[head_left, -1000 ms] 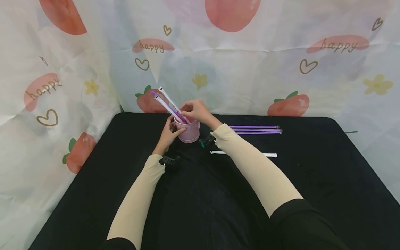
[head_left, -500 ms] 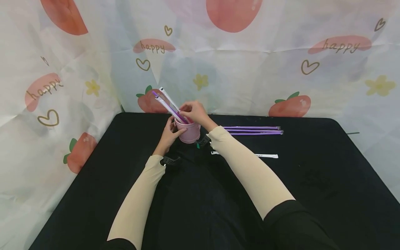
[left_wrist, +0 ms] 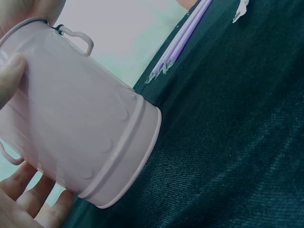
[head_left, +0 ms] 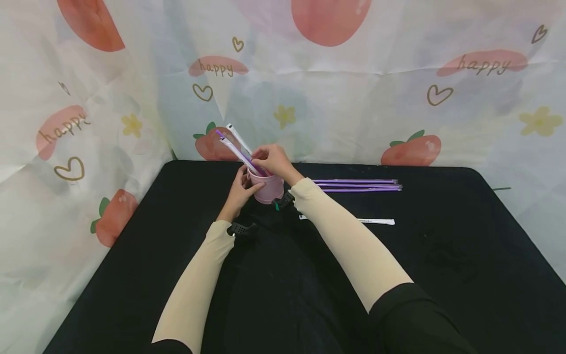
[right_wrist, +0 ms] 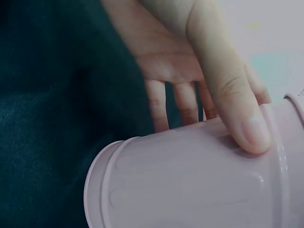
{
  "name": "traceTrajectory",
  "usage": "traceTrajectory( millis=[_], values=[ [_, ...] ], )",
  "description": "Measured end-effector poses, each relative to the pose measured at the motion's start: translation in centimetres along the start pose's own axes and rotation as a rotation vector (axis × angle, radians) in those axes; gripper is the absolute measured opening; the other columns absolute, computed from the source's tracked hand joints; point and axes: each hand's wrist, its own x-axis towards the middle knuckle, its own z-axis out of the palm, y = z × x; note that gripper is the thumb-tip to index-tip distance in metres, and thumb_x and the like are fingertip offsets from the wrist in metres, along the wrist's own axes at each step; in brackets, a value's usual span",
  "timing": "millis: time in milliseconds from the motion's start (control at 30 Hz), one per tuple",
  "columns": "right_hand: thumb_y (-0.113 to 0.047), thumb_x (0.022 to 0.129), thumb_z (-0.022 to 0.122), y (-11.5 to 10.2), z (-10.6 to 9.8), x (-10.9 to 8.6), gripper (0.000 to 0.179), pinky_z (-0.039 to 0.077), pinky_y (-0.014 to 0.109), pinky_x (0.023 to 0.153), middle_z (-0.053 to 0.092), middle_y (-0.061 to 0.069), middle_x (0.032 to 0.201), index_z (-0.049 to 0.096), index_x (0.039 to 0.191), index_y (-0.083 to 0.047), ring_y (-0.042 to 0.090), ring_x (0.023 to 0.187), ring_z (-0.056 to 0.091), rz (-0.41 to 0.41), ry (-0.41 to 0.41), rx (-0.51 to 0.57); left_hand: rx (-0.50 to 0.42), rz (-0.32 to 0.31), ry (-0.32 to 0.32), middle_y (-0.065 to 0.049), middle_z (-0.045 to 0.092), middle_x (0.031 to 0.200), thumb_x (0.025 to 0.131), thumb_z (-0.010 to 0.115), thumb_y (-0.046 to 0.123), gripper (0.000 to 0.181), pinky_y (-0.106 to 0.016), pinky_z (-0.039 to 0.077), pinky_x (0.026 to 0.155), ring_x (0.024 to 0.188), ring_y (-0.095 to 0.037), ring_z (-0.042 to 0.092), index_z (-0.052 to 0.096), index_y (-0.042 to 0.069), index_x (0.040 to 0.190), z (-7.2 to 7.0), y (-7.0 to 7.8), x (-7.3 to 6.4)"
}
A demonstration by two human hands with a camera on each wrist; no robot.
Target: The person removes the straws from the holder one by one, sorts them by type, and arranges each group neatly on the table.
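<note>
The word "happy" is printed repeatedly on the backdrop (head_left: 345, 108); the lettering on the wrapped white straw (head_left: 376, 221) on the black desk (head_left: 442, 221) is too small to be read. The glossy pink bucket (head_left: 270, 191), fitted with side handles, is placed toward the desk's far edge and gripped by the left hand (head_left: 239, 194). The right hand (head_left: 274, 161) is held with thumb and fingertips drawn together beside the bucket's straws (head_left: 234, 151); whether one is pinched cannot be told. Their lower ends are hidden.
</note>
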Motion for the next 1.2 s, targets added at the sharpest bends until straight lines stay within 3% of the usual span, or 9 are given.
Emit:
traceTrajectory(
  millis=[767, 833, 1200],
  values=[
    [-0.011, 0.084, 0.069, -0.2, 0.1, 0.1, 0.017, 0.054, 0.031, 0.082, 0.072, 0.014, 0.097, 0.069, 0.099, -0.001, 0.023, 0.089, 0.068, -0.019, -0.001, -0.041, -0.011, -0.003, 0.004, -0.022, 0.038, 0.143, 0.088, 0.065, 0.011, 0.074, -0.045, 0.031, 0.113, 0.136, -0.033, 0.037, 0.022, 0.014, 0.147, -0.2, 0.6, 0.1],
    [-0.011, 0.084, 0.069, -0.2, 0.0, 0.0, 0.017, 0.054, 0.031, 0.081, 0.072, 0.014, 0.097, 0.069, 0.098, -0.001, 0.023, 0.089, 0.068, -0.016, -0.003, -0.042, -0.017, -0.015, -0.01, -0.023, 0.036, 0.144, 0.088, 0.065, 0.01, 0.074, -0.045, 0.03, 0.113, 0.137, -0.034, 0.035, 0.02, 0.013, 0.147, -0.2, 1.4, -0.3],
    [-0.009, 0.084, 0.069, 0.1, 0.1, -0.2, 0.017, 0.054, 0.03, 0.079, 0.071, 0.015, 0.096, 0.069, 0.098, 0.0, 0.024, 0.086, 0.068, -0.014, -0.019, -0.036, -0.003, -0.005, 0.003, -0.021, 0.038, 0.142, 0.088, 0.065, 0.012, 0.073, -0.044, 0.03, 0.114, 0.136, -0.032, 0.036, 0.021, 0.015, 0.147, 0.1, 0.2, 0.1]
  ],
)
